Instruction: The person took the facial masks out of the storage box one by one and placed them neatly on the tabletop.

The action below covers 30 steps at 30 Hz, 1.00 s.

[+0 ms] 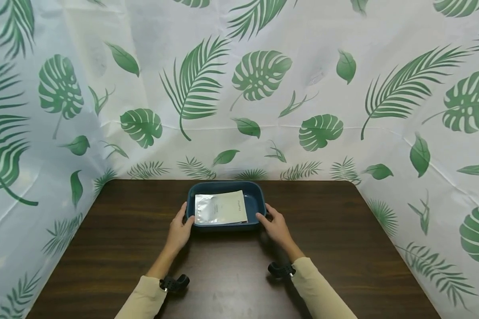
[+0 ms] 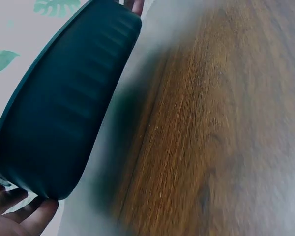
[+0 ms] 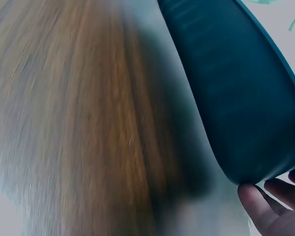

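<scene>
A dark blue rectangular tray [image 1: 257,204] is held level between both hands near the table's far edge. Inside it lies a flat sachet [image 1: 224,208], silvery at the left and cream at the right, with small print. My left hand [image 1: 178,231] grips the tray's left end, thumb on the near corner. The right hand [image 1: 277,227] holds the opposite end in the same way. Both wrist views show the ribbed tray wall [image 2: 71,98] with a gap and a blurred shadow below, so it appears raised off the table. Fingers [image 3: 258,201] curl around its corner.
The dark wood-grain table [image 1: 227,274] spreads out in front of and beside the tray. Behind it and along both sides hangs a white sheet [image 1: 271,146] printed with green leaves. A black wrist strap [image 1: 174,283] sits on each forearm.
</scene>
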Each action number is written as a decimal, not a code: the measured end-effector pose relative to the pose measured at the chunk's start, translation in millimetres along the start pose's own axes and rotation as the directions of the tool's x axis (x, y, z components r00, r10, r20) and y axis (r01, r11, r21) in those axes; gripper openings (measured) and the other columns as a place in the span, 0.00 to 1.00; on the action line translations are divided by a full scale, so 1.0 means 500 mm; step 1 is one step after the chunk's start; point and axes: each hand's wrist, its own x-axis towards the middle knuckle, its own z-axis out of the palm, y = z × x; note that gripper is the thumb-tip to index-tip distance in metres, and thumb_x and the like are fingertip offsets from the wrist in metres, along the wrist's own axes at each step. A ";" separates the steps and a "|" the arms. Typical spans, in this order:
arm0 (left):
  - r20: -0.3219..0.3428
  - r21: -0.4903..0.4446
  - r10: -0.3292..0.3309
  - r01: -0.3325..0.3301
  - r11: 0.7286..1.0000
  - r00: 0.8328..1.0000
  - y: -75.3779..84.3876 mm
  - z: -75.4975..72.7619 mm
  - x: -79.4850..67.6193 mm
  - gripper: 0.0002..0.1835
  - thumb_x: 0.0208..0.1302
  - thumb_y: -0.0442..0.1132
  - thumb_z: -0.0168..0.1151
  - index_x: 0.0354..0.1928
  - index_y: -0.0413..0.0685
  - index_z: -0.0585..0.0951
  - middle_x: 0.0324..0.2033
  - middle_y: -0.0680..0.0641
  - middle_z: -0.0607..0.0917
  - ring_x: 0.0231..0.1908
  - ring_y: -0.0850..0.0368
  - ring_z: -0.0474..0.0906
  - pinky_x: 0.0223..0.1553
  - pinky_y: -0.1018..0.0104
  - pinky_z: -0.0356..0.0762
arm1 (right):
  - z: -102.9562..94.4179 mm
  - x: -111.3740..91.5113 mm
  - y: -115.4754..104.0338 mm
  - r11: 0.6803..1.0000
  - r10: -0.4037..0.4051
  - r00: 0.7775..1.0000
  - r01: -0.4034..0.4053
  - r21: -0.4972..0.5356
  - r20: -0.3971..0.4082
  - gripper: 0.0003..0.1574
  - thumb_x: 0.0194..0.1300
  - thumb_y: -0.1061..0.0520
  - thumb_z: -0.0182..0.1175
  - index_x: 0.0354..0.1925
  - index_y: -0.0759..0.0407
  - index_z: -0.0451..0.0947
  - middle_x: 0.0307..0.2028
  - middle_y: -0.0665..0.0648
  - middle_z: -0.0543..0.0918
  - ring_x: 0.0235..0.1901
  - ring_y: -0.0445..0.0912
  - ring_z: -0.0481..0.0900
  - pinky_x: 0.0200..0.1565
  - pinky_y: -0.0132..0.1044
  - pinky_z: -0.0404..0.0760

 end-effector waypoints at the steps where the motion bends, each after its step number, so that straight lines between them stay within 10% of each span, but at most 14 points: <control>1: -0.001 0.004 -0.006 0.006 1.000 1.000 -0.001 -0.007 -0.002 0.31 0.72 0.34 0.49 0.74 0.35 0.55 0.71 0.31 0.60 0.72 0.36 0.55 0.70 0.42 0.55 | 0.005 0.000 -0.003 1.000 -0.002 1.000 0.002 0.007 0.004 0.35 0.68 0.54 0.60 0.67 0.70 0.65 0.60 0.71 0.76 0.58 0.61 0.76 0.59 0.57 0.73; 30: 0.035 0.014 -0.170 0.170 0.985 0.985 -0.052 -0.171 -0.050 0.30 0.77 0.38 0.38 0.76 0.42 0.48 0.76 0.39 0.50 0.75 0.41 0.44 0.73 0.44 0.45 | 0.149 -0.034 -0.067 0.993 -0.120 0.987 0.118 0.032 0.104 0.35 0.68 0.51 0.60 0.65 0.70 0.67 0.53 0.68 0.80 0.56 0.59 0.77 0.60 0.56 0.72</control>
